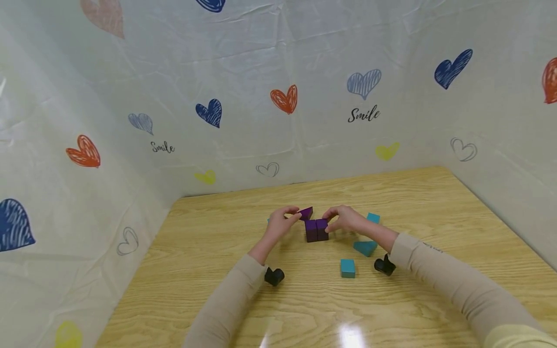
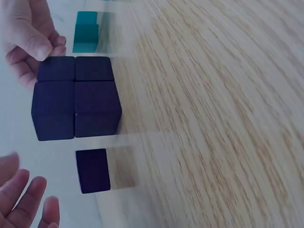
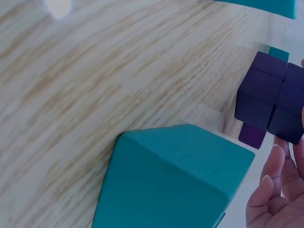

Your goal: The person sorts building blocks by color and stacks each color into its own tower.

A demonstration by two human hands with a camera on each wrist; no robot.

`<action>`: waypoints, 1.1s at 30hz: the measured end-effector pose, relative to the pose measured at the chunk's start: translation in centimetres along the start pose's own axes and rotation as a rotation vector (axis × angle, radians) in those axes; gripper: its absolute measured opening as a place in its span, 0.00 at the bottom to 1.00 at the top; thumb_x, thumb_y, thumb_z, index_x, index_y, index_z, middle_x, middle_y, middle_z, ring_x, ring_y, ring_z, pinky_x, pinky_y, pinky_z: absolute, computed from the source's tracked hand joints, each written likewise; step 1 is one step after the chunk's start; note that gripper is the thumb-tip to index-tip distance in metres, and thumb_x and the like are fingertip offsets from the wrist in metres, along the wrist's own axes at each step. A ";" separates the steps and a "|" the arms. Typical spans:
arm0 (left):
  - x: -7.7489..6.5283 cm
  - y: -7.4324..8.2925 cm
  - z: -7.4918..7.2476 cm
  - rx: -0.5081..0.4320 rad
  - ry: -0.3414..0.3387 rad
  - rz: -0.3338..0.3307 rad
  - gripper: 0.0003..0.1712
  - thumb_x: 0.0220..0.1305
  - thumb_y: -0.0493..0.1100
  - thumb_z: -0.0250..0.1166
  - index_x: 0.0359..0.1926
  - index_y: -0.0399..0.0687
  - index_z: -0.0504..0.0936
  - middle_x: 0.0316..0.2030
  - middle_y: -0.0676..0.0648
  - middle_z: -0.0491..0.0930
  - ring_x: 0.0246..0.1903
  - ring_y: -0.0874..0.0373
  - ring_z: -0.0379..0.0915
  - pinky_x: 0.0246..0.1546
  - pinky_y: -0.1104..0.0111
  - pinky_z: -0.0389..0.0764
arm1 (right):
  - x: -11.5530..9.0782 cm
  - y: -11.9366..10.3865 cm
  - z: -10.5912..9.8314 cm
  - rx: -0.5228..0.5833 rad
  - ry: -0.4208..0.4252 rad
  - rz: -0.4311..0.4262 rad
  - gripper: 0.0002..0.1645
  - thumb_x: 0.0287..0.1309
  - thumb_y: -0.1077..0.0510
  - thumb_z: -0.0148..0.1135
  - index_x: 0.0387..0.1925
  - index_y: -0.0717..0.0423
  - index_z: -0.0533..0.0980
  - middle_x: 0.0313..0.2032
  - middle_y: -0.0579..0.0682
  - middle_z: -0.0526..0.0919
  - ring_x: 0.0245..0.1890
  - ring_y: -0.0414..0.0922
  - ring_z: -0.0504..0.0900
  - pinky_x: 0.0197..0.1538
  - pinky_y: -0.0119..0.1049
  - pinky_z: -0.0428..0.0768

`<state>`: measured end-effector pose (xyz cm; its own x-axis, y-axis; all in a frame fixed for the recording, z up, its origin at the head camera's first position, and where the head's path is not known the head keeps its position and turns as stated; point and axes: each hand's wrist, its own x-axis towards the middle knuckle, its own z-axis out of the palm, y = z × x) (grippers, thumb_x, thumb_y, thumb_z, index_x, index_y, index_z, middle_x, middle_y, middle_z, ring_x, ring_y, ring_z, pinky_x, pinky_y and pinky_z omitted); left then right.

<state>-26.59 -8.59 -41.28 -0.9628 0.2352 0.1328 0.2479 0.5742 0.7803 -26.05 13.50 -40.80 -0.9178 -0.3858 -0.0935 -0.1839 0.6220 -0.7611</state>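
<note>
Purple blocks [image 1: 311, 231] stand side by side, touching, near the middle of the wooden table. My right hand [image 1: 345, 218] pinches the right-hand purple block [image 1: 322, 229] at its outer side; in the left wrist view its thumb lies at the corner of that purple group [image 2: 97, 99]. Just behind the group is a separate purple wedge-like block [image 1: 306, 213]. My left hand [image 1: 280, 224] is beside that piece. In the left wrist view the left fingers [image 2: 31, 202] are spread and apart from the lone purple block [image 2: 93, 171].
A teal wedge [image 1: 365, 248] and a teal square block [image 1: 347, 268] lie nearer on the table [image 1: 209, 290]. Another teal block [image 1: 373, 217] sits behind my right wrist; one more [image 1: 268, 221] is mostly hidden by my left hand. Heart-printed sheeting [image 1: 322, 145] surrounds the table's back and sides.
</note>
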 end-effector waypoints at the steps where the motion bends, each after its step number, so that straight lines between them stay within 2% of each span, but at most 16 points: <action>1: 0.2 -0.1 0.1 0.027 -0.002 0.010 0.18 0.64 0.44 0.58 0.51 0.40 0.78 0.46 0.43 0.79 0.40 0.51 0.74 0.38 0.64 0.75 | 0.0 0.0 0.1 -0.001 0.002 0.004 0.23 0.48 0.59 0.68 0.48 0.62 0.75 0.47 0.59 0.77 0.52 0.58 0.71 0.50 0.47 0.72; 5: 0.9 -0.4 0.5 0.202 0.005 0.067 0.14 0.61 0.40 0.60 0.48 0.41 0.80 0.45 0.44 0.80 0.42 0.51 0.75 0.41 0.62 0.76 | -0.1 -0.1 0.0 -0.010 0.006 0.006 0.23 0.49 0.60 0.67 0.48 0.63 0.74 0.47 0.59 0.77 0.52 0.58 0.71 0.50 0.47 0.72; 11: 2.0 -0.9 1.3 0.632 -0.021 0.188 0.16 0.59 0.42 0.63 0.49 0.47 0.81 0.46 0.46 0.78 0.46 0.51 0.73 0.47 0.63 0.73 | -0.1 -0.1 0.0 -0.007 0.002 0.008 0.23 0.49 0.61 0.67 0.48 0.63 0.75 0.47 0.59 0.77 0.51 0.58 0.72 0.50 0.48 0.72; 15: 2.1 -1.1 1.7 0.832 -0.032 0.272 0.18 0.60 0.43 0.62 0.52 0.50 0.79 0.47 0.49 0.77 0.42 0.53 0.72 0.44 0.65 0.72 | -0.1 -0.1 0.0 -0.002 0.002 0.005 0.22 0.48 0.60 0.67 0.47 0.62 0.75 0.46 0.58 0.77 0.51 0.58 0.72 0.49 0.47 0.72; 19: 2.1 -1.0 2.1 0.905 -0.051 0.308 0.18 0.63 0.42 0.59 0.54 0.51 0.78 0.49 0.49 0.76 0.41 0.53 0.70 0.44 0.65 0.72 | 0.0 0.0 0.0 -0.002 0.000 0.005 0.22 0.48 0.60 0.68 0.47 0.62 0.75 0.46 0.57 0.78 0.50 0.58 0.72 0.49 0.47 0.72; 21: 2.2 -0.9 2.3 0.928 -0.068 0.297 0.18 0.63 0.42 0.58 0.55 0.52 0.77 0.50 0.50 0.75 0.41 0.53 0.70 0.45 0.64 0.72 | 0.0 0.0 -0.1 -0.008 -0.002 0.000 0.22 0.48 0.60 0.68 0.47 0.62 0.75 0.46 0.57 0.78 0.50 0.58 0.73 0.49 0.46 0.73; 27: 2.6 -0.4 2.6 0.944 -0.127 0.217 0.20 0.64 0.41 0.57 0.58 0.52 0.75 0.52 0.51 0.74 0.45 0.52 0.68 0.49 0.62 0.70 | 0.1 -0.1 -0.1 -0.016 -0.005 -0.009 0.22 0.49 0.60 0.67 0.47 0.62 0.75 0.47 0.58 0.77 0.51 0.58 0.72 0.50 0.47 0.73; 33: 3.3 0.4 2.8 0.968 -0.161 0.125 0.17 0.64 0.41 0.57 0.54 0.51 0.78 0.50 0.50 0.76 0.45 0.53 0.70 0.50 0.63 0.71 | 0.2 0.0 -0.1 -0.017 -0.006 -0.009 0.21 0.48 0.61 0.68 0.46 0.62 0.76 0.46 0.58 0.78 0.51 0.58 0.72 0.50 0.47 0.73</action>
<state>-29.36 -5.35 -42.25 -0.9154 0.4006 0.0398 0.3967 0.9144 -0.0801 -26.26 13.46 -40.80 -0.9139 -0.3957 -0.0908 -0.1982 0.6300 -0.7509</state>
